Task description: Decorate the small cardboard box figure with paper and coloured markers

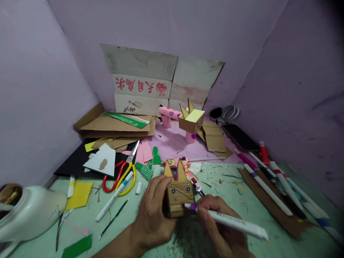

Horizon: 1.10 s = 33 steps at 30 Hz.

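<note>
My left hand point(154, 211) is closed around the left side of a small brown cardboard box head point(180, 211) with two pointed yellow ears and two blue eyes drawn on its face. In my right hand point(223, 229) is a white marker point(239, 224) with a purple tip, gripped like a pen. Its tip touches, or nearly touches, the lower middle of the box face. Behind the box lies a patterned red and floral piece point(192, 176), partly hidden by the ears. A white marker cap point(138, 188) lies left of my left hand.
Scissors with red and yellow handles point(119, 179) and a marker point(114, 197) lie to the left, near paper scraps. Farther back stands a pink figure with a box head point(190, 123). Several markers point(268, 190) and a phone point(240, 137) lie right; a white pot point(34, 211) stands left.
</note>
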Available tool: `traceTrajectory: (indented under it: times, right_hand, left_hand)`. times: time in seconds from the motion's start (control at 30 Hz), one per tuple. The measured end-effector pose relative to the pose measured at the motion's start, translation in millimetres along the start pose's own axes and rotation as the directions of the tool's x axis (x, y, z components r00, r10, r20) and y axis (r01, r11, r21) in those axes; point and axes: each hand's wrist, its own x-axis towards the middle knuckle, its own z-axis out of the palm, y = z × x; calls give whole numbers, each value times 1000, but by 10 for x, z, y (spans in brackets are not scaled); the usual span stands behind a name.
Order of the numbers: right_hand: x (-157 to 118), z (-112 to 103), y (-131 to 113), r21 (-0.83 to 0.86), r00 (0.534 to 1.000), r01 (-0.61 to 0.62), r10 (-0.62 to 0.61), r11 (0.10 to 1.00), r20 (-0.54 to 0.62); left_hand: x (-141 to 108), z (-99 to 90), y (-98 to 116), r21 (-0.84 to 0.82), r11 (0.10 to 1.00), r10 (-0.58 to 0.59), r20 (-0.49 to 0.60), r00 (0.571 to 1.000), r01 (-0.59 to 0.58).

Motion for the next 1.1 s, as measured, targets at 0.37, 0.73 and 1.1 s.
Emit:
traceTrajectory:
  times: [0.37,0.73,1.1]
  right_hand:
    - [8,2,6,23,994,96,-97,995,54]
    - [113,-89,-20,179,972,-103,137,978,-191]
    - [135,-76,21,49,996,29,-25,998,-80]
  left_hand:
    - [4,2,10,5,1000,-5,-9,1000,5]
    - [15,-9,-6,8,996,-87,20,996,87]
    - [-1,-14,-18,36,998,-50,23,998,49]
